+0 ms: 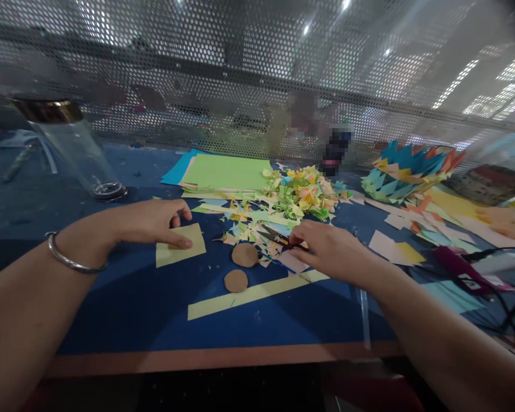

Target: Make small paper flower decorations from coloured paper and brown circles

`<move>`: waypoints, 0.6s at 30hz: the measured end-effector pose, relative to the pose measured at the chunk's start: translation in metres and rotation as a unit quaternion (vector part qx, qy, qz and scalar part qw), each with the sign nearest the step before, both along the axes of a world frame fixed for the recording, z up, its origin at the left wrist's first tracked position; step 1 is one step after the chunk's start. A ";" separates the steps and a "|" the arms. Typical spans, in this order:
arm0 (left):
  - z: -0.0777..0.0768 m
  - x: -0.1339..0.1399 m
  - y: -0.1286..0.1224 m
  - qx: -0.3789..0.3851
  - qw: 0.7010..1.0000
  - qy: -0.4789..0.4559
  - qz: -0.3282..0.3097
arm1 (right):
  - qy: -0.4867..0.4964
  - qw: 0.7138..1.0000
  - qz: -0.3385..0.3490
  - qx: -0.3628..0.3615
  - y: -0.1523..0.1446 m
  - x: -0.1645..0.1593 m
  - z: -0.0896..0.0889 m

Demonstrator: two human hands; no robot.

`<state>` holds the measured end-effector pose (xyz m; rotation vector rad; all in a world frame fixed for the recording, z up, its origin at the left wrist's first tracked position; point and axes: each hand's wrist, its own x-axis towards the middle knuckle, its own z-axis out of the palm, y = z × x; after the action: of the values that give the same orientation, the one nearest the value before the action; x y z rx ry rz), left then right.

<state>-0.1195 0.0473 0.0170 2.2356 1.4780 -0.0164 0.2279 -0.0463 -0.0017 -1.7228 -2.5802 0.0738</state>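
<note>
Head-worn view, facing forward and down over near table (154, 320); beyond perforated screen (249, 68), seemingly more room, blurred.

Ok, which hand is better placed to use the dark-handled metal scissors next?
Probably the right hand: its fingers are at the handles of the scissors. The left hand is farther away, its thumb over a pale yellow paper rectangle.
</note>
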 end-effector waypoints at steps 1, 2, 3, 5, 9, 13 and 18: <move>0.001 0.000 -0.001 0.015 1.000 -0.014 -0.004 | -0.005 1.000 0.007 -0.005 0.004 -0.003 0.000; 0.002 -0.001 -0.002 0.005 1.000 -0.013 -0.004 | -0.009 1.000 0.013 -0.011 0.007 -0.005 0.000; 0.003 -0.001 -0.002 -0.038 0.999 0.001 -0.008 | -0.013 1.000 0.016 -0.015 0.010 -0.007 -0.001; 0.006 -0.001 -0.002 -0.037 0.999 -0.015 -0.036 | -0.019 1.000 0.017 -0.019 0.015 -0.008 -0.002; 0.008 -0.001 0.000 -0.039 0.994 -0.074 -0.074 | -0.013 1.000 0.010 -0.019 0.022 -0.009 -0.006; 0.008 -0.001 -0.003 -0.077 0.983 -0.161 -0.047 | -0.041 0.999 -0.006 -0.005 0.023 -0.016 -0.007; 0.008 0.004 -0.011 -0.156 0.941 -0.301 0.000 | -0.036 0.999 -0.023 0.004 0.029 -0.021 -0.013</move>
<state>-0.1151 0.0363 0.0245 1.7634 1.0507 0.3751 0.2066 -0.0172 -0.0143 -1.8152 -2.5848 0.0004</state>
